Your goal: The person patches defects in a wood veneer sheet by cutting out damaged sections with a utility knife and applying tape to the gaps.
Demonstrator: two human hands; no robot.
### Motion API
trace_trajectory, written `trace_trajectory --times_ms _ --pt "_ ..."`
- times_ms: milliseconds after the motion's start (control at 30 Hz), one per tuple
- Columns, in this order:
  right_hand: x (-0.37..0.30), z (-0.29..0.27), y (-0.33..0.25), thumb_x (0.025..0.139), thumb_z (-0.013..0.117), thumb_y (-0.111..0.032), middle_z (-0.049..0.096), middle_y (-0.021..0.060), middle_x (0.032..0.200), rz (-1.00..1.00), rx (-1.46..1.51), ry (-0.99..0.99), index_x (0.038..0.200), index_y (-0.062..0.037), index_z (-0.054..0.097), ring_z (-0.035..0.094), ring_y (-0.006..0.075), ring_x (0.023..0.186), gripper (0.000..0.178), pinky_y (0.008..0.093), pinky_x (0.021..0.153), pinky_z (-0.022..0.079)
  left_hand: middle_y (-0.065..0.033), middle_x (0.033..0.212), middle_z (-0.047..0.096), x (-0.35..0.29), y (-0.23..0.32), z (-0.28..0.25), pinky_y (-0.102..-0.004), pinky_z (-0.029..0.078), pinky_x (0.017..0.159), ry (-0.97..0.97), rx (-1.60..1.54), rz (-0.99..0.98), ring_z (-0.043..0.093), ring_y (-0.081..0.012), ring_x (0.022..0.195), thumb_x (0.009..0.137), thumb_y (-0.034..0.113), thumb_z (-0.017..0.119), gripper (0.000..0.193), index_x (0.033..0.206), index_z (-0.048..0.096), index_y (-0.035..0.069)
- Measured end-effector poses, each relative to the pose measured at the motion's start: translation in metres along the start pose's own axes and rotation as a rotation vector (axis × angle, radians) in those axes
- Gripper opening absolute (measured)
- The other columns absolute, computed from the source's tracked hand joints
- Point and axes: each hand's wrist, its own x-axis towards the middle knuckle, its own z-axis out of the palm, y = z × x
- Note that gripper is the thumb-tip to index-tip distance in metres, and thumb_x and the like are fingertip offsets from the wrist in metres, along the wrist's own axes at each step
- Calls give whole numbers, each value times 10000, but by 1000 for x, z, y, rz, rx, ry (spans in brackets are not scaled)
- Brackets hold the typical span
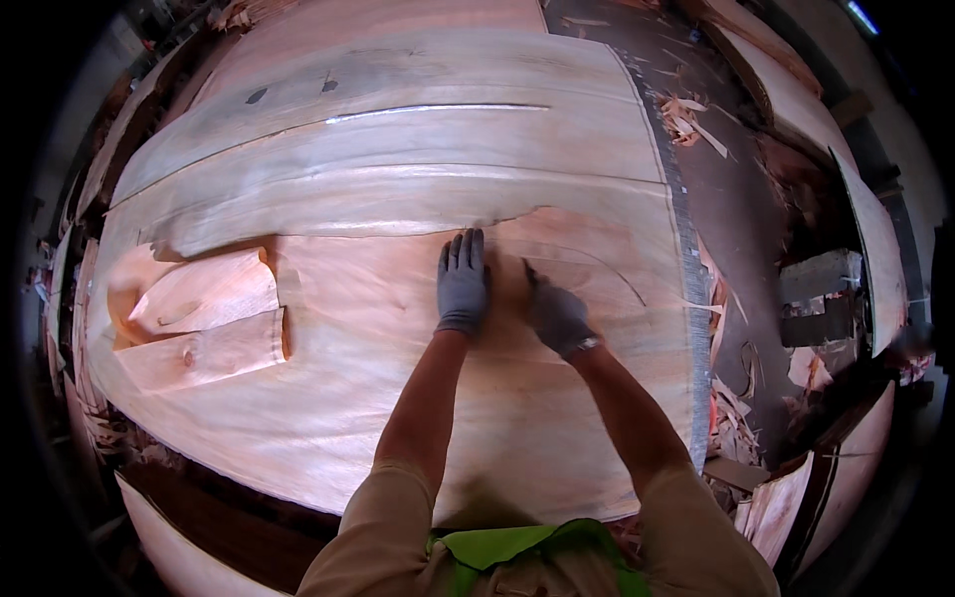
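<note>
- Pressing the left grip [462,281] flat, holding nothing, on the pink veneer sheet [368,281], midway across the layered stack [698,363].
- Likely to handle as light, flexible, easily split; best held by broad palm pressure near the ragged edge [378,236].
- Cannot tell the state of the blurred right grip [560,313], nor see beneath the folded veneer [209,350].

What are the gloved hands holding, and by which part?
The left hand grasps nothing; it lies flat on the pinkish wood sheet. The right hand is curled and blurred, so whether it grips anything, and where, cannot be told.
</note>
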Motion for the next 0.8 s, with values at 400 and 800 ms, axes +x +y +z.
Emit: trace_trajectory --times_ms 400,800 --pt "46 7 -29 851 451 -158 677 161 817 -119 -202 -17 1076 -63 568 674 311 714 270 448 609 514 -117 1341 457 3 -1 8 -448 206 1095 -32 1 22 359 -271 1294 870 201 458 415 1279 487 139" --pt "-7 -64 197 893 475 -239 665 99 783 -276 -582 -339 1208 -383 532 652 285 633 351 428 528 488 -104 1359 420 4 8 -4 -472 213 1086 -85 106 79 341 -285 1287 822 149 487 471 1291 497 189"
